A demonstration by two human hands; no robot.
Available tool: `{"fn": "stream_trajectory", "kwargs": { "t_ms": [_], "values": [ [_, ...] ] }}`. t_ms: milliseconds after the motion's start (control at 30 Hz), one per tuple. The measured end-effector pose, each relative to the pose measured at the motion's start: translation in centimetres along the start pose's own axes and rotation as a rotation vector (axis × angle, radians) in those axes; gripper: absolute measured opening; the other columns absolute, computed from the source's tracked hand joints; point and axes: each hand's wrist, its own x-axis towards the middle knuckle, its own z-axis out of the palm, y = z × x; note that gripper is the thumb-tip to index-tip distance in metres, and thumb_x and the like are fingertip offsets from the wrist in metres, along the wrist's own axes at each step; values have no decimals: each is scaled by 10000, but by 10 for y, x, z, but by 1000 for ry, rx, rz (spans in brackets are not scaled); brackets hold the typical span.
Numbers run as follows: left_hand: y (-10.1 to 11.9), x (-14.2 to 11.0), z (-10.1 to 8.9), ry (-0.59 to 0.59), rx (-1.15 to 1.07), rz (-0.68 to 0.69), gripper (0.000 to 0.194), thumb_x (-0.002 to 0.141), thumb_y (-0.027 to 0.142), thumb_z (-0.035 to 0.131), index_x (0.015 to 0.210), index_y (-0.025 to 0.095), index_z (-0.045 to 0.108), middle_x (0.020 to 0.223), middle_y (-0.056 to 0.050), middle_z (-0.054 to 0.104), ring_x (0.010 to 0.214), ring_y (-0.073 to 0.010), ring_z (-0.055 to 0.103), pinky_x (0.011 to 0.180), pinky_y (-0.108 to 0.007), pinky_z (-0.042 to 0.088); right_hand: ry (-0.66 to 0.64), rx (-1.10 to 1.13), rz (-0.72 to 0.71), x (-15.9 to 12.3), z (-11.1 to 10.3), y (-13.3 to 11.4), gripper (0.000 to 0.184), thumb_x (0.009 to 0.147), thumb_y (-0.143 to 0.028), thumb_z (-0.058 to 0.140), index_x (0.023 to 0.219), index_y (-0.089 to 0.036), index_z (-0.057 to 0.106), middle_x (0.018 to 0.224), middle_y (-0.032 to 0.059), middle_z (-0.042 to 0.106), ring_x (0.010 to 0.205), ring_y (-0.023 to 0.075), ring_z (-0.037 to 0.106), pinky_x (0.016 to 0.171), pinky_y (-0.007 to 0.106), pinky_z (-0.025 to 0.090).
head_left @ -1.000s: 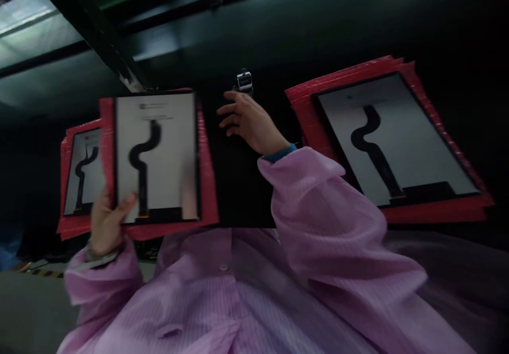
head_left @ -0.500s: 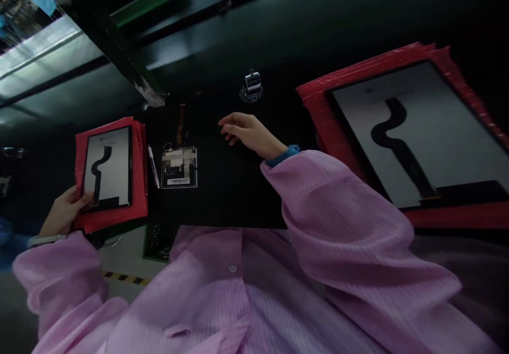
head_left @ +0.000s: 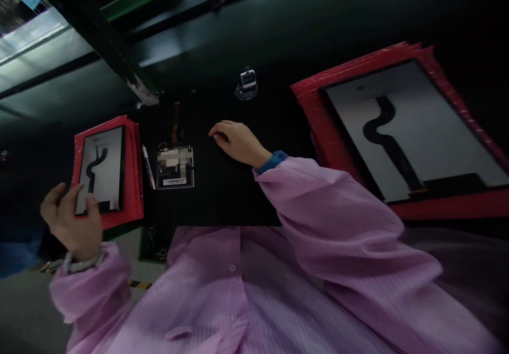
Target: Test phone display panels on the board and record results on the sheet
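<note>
My left hand (head_left: 75, 221) is open with its fingers spread, over the lower left edge of an LCD panel (head_left: 113, 168). That panel has a curved black ribbon cable on its pale back and lies on a stack of red sheets (head_left: 135, 184). My right hand (head_left: 238, 143) is over the middle of the black table, its fingers curled together and nothing visible in them. Between the hands lie a white pen (head_left: 148, 167) and a small circuit board assembly (head_left: 175, 167) with tape strips, a label and an orange flex cable (head_left: 175, 123).
At the right a second LCD panel (head_left: 437, 136) lies on red sheets (head_left: 338, 131). A small metal and clear piece (head_left: 247, 83) stands at the back of the table. A green post (head_left: 119, 57) rises at the back left. Blue clothing (head_left: 19, 253) shows at the left edge.
My left hand has let go of the left panel's lower edge and lifted off, fingers spread. My right hand has drawn slightly closer to me and its fingers have curled in.
</note>
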Motion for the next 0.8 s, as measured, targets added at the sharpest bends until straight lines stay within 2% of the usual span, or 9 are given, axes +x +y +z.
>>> {"fn": "stream_trajectory", "kwargs": {
  "t_ms": [33,100,167,200,300,433,567,667,800],
  "values": [
    [20,-10,8,80,-10,81,326,830,315,702,1139,214,729,1300,-156,608,1247,-370,552,1037,-570,450,-12,-39,-18,-1,1,-2,227,924,-112,483,998,-182,685,1056,74,695,960,202,639,873,349,488],
    [59,-30,28,68,-151,260,259,853,245,684,1105,271,734,1249,-120,636,1190,-338,597,971,-527,504,-48,-128,-47,-3,1,-8,236,935,-114,476,1021,-184,684,1082,82,692,1026,221,624,907,357,479],
    [96,-50,48,-191,-429,464,249,885,308,694,1130,343,723,1213,-84,656,1119,-301,631,924,-486,541,-90,-221,-55,-7,-1,-17,243,954,-127,471,1059,-179,684,1116,98,688,1053,237,603,896,361,480],
    [112,-58,57,-392,-584,444,256,909,351,689,1164,343,704,1250,-89,647,1149,-295,619,942,-482,545,-101,-262,-48,-12,-2,-22,244,963,-137,472,1077,-175,685,1128,108,685,1051,243,595,886,366,483],
    [152,-79,78,-567,-704,517,293,985,410,609,1238,264,643,1317,-102,618,1126,-234,628,935,-424,570,-71,-332,3,-35,-7,-32,238,968,-165,499,1113,-165,687,1141,123,682,1037,267,578,895,403,498],
    [184,-94,92,-649,-811,630,241,977,386,628,1202,303,655,1315,-90,624,1123,-234,627,899,-409,586,121,-335,133,-91,-14,-32,278,947,-159,521,1163,-216,686,1170,115,681,1082,309,576,930,490,523],
    [196,-96,97,-680,-894,730,220,984,350,618,1188,283,669,1227,-92,668,1008,-207,668,827,-378,600,452,-437,258,-163,-26,-28,416,951,-142,467,1269,-346,641,1236,88,671,1199,318,562,1048,562,483],
    [201,-93,95,-644,-953,701,258,975,212,571,1194,272,695,1058,-89,726,875,-205,710,727,-358,597,675,-592,375,-209,-37,-26,424,950,-195,519,1287,-439,600,1225,65,672,1220,322,569,1067,583,463],
    [212,-87,87,-679,-1012,373,258,961,111,522,1082,230,717,968,-53,723,882,-163,711,771,-279,581,846,-758,469,-241,-47,-11,322,946,-276,586,1248,-385,612,1214,94,656,1168,314,579,1019,543,486]
  ]
}}
